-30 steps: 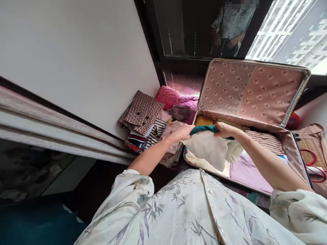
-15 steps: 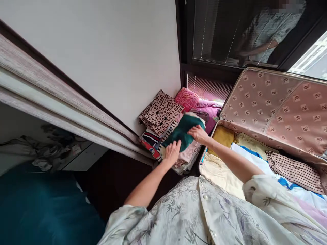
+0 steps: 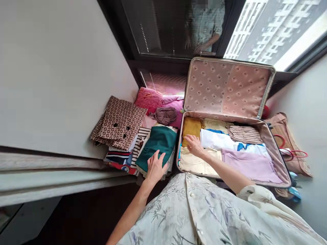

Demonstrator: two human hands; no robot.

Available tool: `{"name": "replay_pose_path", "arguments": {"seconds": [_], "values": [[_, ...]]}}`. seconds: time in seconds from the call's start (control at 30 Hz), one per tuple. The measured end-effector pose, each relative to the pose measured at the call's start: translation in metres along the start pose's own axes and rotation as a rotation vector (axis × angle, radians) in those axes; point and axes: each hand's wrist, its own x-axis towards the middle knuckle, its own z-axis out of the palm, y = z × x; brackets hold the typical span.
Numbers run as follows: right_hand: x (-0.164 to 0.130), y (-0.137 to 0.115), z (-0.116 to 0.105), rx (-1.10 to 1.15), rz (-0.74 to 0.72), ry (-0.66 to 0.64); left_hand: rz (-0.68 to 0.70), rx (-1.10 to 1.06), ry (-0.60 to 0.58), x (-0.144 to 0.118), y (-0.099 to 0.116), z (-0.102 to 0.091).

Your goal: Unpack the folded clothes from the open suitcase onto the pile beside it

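A folded dark green garment (image 3: 159, 141) lies on top of a stack of folded clothes left of the suitcase. My left hand (image 3: 155, 166) is at its near edge, fingers spread, holding nothing; whether the fingertips touch the cloth I cannot tell. Over the left end of the open suitcase (image 3: 277, 144) is my right hand (image 3: 194, 144), fingers apart and nothing in them. Close by it are a mustard garment (image 3: 192, 126) and a cream garment (image 3: 198, 165). Farther right in the case lie a white and blue garment (image 3: 217, 139), a striped garment (image 3: 244, 133) and a lilac garment (image 3: 249, 165).
A brown patterned bag (image 3: 122, 120) rests on clothes against the white wall (image 3: 63, 68). Behind the stack are a red cushion (image 3: 148, 98) and a grey-mauve cloth bundle (image 3: 166, 115). The suitcase lid (image 3: 227, 86) stands raised before the window. A tan bag (image 3: 282, 131) is at the right.
The view has swung right. My right hand has left the green garment and moved over the suitcase. My left hand stays near the green garment, which now lies flatter on the stack.
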Motion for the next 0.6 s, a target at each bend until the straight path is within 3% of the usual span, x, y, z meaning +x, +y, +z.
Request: {"name": "replay_pose_path", "arguments": {"seconds": [0.07,0.13,0.27,0.43,0.6], "values": [[-0.037,0.055,0.002,-0.004,0.241,0.011,0.146,-0.169,-0.002,0.007,0.02,0.006],[-0.075,0.107,0.003,-0.01,0.394,0.036,0.275,-0.297,-0.076,0.016,0.043,0.021],[-0.152,0.188,-0.002,-0.026,0.61,0.083,0.392,-0.258,-0.273,0.036,0.087,0.061],[-0.244,0.255,-0.011,-0.032,0.744,0.073,0.375,0.05,-0.341,0.06,0.12,0.098],[-0.311,0.298,-0.012,-0.046,0.849,0.025,0.348,0.221,-0.328,0.08,0.136,0.112]]}}
